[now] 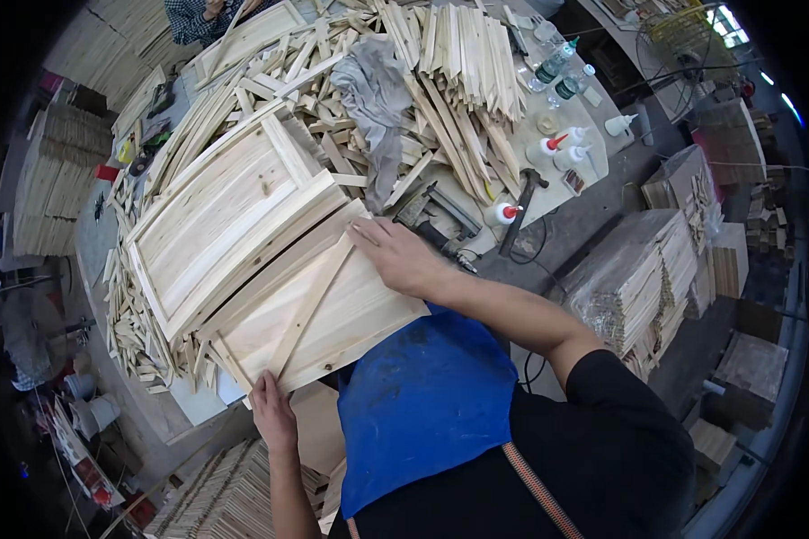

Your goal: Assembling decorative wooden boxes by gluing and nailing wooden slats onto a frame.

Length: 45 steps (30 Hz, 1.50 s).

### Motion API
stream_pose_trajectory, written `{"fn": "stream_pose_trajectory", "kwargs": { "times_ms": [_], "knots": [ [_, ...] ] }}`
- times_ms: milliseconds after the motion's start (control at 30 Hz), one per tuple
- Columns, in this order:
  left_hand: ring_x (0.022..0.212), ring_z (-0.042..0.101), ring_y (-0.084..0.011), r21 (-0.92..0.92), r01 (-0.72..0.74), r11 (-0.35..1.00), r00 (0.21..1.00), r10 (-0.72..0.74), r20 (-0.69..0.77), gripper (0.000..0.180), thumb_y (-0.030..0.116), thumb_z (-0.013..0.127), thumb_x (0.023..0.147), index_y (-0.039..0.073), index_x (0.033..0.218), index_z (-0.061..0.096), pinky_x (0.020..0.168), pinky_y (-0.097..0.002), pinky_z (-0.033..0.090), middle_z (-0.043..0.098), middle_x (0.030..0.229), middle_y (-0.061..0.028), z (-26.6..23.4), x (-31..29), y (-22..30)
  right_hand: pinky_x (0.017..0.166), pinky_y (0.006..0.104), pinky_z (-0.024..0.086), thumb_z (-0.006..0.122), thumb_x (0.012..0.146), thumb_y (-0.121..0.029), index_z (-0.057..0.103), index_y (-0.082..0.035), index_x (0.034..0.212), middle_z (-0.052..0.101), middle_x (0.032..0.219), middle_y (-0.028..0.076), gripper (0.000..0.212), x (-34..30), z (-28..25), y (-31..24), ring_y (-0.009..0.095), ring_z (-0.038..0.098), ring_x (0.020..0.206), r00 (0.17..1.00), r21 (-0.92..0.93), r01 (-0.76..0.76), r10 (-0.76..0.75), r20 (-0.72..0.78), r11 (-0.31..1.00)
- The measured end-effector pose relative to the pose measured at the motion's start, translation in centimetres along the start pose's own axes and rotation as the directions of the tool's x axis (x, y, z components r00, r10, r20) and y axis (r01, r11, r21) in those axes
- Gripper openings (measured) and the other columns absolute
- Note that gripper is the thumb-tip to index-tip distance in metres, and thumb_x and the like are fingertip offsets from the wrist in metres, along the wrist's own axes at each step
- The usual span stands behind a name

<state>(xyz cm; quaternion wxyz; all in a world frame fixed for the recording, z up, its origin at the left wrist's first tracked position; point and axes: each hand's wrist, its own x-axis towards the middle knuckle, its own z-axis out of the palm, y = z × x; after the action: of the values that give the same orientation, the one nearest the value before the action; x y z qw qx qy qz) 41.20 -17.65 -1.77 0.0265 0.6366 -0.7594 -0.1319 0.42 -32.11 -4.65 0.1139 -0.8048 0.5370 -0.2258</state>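
A pale wooden panel (pixel 360 310) lies close to my body at the near edge of the table, and a narrow wooden strip (pixel 311 305) slants across it. My left hand (pixel 274 413) is closed on the strip's near end at the panel's edge. At the far end, my right hand (pixel 404 258) has its fingers closed over the strip and the panel's corner; part of its grip is hidden. Another short strip (pixel 231 361) runs along the panel's left end. Just beyond sits a framed wooden panel (pixel 229 216) with a raised rim.
Loose wood strips (pixel 288 76) heap across the table, with a grey rag (pixel 371 94) on top. To the right are a hammer (pixel 523 211), a power tool (pixel 440 218), glue bottles (pixel 546 148) and clear bottles (pixel 553 67). Stacked boards (pixel 634 269) stand beside the table. Another person (pixel 198 20) is at the far side.
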Motion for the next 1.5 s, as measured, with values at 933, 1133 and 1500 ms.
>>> {"fn": "stream_pose_trajectory", "kwargs": {
  "times_ms": [933, 1133, 1500],
  "knots": [
    [0.123, 0.054, -0.0383, -0.064, 0.093, 0.994, 0.973, -0.104, -0.208, 0.068, 0.008, 0.087, 0.072, 0.006, 0.136, 0.064, 0.107, -0.0488, 0.045, 0.061, 0.127, -0.0152, 1.4, -1.8, -3.5, 0.074, 0.0462, 0.057, 0.076, 0.084, -0.018, 0.065, 0.002, 0.125, 0.072, 0.089, 0.025, 0.047, -6.3, 0.1, 11.0, 0.033, 0.071, 0.077, 0.683, 0.211, -0.73, 0.704, 0.196, 0.65],
    [0.12, 0.054, -0.0381, -0.143, 0.093, 0.985, 0.964, -0.125, -0.236, 0.061, 0.011, 0.089, 0.069, 0.004, 0.126, 0.07, 0.106, -0.0499, 0.044, 0.061, 0.121, -0.0155, 1.2, -1.7, -3.7, 0.072, 0.0417, 0.056, 0.076, 0.087, -0.033, 0.072, 0.006, 0.106, 0.073, 0.081, 0.021, 0.044, -0.6, -10.9, 1.5, 0.031, 0.072, 0.074, 0.584, 0.356, -0.812, 0.636, 0.504, 0.463],
    [0.116, 0.055, -0.0366, -0.189, 0.027, 0.982, 0.954, -0.082, -0.287, 0.063, 0.017, 0.091, 0.065, 0.003, 0.123, 0.071, 0.103, -0.0482, 0.046, 0.061, 0.116, -0.0138, 1.6, -1.6, -4.4, 0.046, 0.0333, 0.045, 0.075, 0.092, -0.027, 0.073, 0.0, 0.106, 0.063, 0.065, 0.004, 0.03, 5.0, -8.2, -2.5, 0.013, 0.057, 0.049, 0.67, 0.12, -0.679, 0.545, 0.503, 0.724]
  ]
}}
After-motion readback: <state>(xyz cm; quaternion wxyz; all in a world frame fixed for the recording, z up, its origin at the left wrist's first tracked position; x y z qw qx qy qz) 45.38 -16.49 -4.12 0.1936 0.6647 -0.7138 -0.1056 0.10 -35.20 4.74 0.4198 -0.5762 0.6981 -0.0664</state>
